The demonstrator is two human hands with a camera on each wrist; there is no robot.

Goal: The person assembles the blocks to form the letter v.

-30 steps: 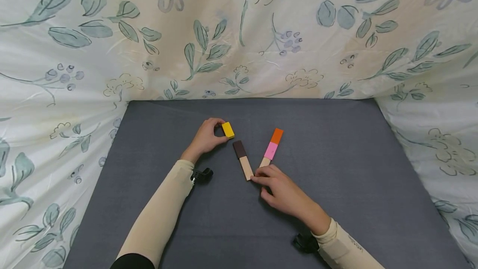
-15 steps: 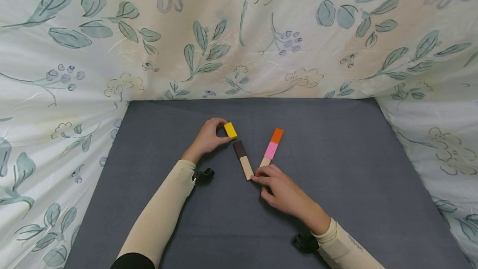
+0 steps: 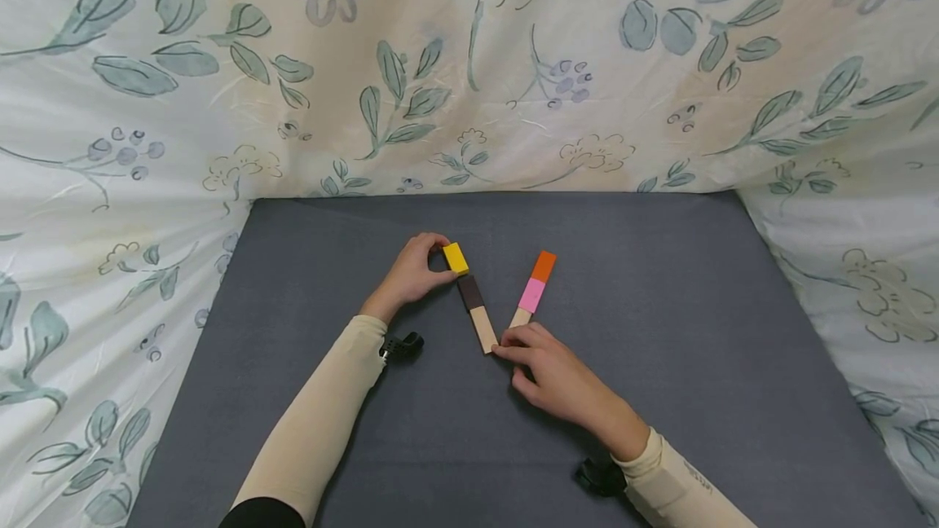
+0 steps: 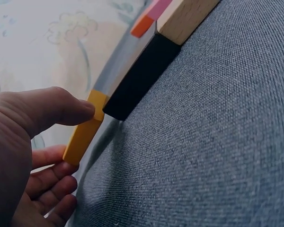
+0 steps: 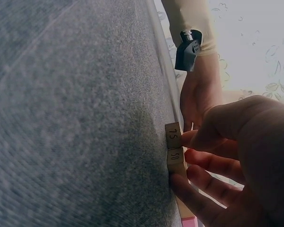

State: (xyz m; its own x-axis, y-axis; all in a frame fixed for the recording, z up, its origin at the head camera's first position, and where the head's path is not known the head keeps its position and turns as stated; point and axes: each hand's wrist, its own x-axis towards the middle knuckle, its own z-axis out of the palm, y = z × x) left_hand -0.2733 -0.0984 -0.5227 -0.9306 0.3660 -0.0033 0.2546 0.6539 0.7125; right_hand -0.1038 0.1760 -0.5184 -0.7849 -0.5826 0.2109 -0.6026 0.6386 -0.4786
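My left hand [image 3: 411,271] pinches a small yellow block [image 3: 456,258] between thumb and fingers, right at the far end of a dark brown block [image 3: 471,294]. The left wrist view has the yellow block [image 4: 83,135] tilted, its corner close to the dark block [image 4: 141,78]. A plain wooden block [image 3: 483,330] continues the dark one toward me. My right hand [image 3: 553,373] has its fingertips at the near ends of the two plain wooden blocks, partly covering the right one [image 3: 520,318]. Handwritten "75" and "50" mark wooden block ends [image 5: 173,135] in the right wrist view.
A pink block [image 3: 531,296] and an orange block [image 3: 544,266] extend the right row, so both rows form a V on the dark grey cloth [image 3: 660,308]. Floral fabric [image 3: 469,63] hangs behind and at both sides.
My left hand has moved the yellow block slightly right and toward me, up to the dark brown block's far end. My right hand has stayed in place.
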